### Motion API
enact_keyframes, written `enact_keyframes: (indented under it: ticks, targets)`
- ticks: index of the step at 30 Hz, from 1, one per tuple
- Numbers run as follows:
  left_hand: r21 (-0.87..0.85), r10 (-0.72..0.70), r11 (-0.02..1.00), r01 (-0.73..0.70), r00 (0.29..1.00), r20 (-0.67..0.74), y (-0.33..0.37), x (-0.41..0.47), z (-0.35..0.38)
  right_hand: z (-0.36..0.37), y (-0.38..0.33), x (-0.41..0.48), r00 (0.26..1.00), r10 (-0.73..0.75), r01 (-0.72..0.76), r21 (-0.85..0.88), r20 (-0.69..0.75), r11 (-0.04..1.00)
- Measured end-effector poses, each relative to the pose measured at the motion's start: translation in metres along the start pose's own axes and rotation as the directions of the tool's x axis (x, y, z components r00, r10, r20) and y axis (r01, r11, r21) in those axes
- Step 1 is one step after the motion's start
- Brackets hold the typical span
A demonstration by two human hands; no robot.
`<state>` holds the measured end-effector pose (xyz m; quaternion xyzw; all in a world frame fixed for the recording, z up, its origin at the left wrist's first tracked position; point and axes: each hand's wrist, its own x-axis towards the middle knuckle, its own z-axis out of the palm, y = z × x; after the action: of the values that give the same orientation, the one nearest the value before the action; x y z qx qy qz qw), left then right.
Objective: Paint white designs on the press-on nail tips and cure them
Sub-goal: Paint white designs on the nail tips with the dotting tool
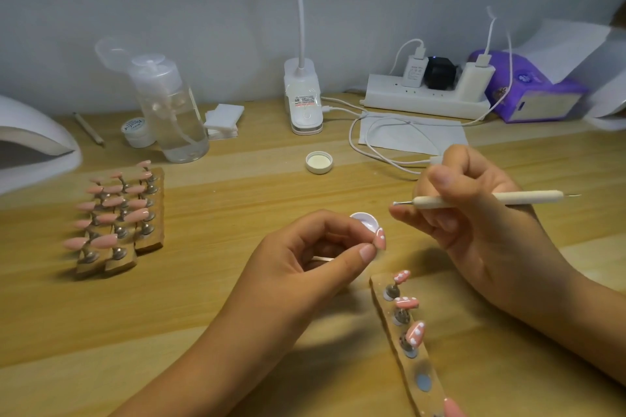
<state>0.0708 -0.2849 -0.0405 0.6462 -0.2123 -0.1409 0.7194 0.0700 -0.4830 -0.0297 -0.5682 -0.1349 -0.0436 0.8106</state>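
A plain pale grey wall rises behind a light wooden tabletop of broad plank stripes, where a white clip-on desk lamp with a thin gooseneck and a white power strip sit by the wall.

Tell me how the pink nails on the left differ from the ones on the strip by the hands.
The left nails are plain pink; the near nails carry white dots and lines. The left nails crowd three wooden strips laid side by side; the near nails stand on a single strip with one spot bare. Both sets are pink and sit on small metal stands.
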Motion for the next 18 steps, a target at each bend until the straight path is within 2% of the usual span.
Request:
enact_keyframes:
  ticks: [7, 18]
  targets:
    - [0.012, 0.002, 1.000, -0.002, 1.000, 0.003, -0.0007, -0.0004, 0.0005, 0.0070, -0.0019, -0.0014, 0.997, 0.071, -0.071, 0.029, 0.002, 0.997]
    - [0.037, -0.010, 0.999, 0.010, 1.000, -0.001, -0.0023, -0.0001, -0.0008, 0.0093, -0.0011, -0.0016, 0.995, 0.094, -0.094, 0.004, 0.017, 0.996]
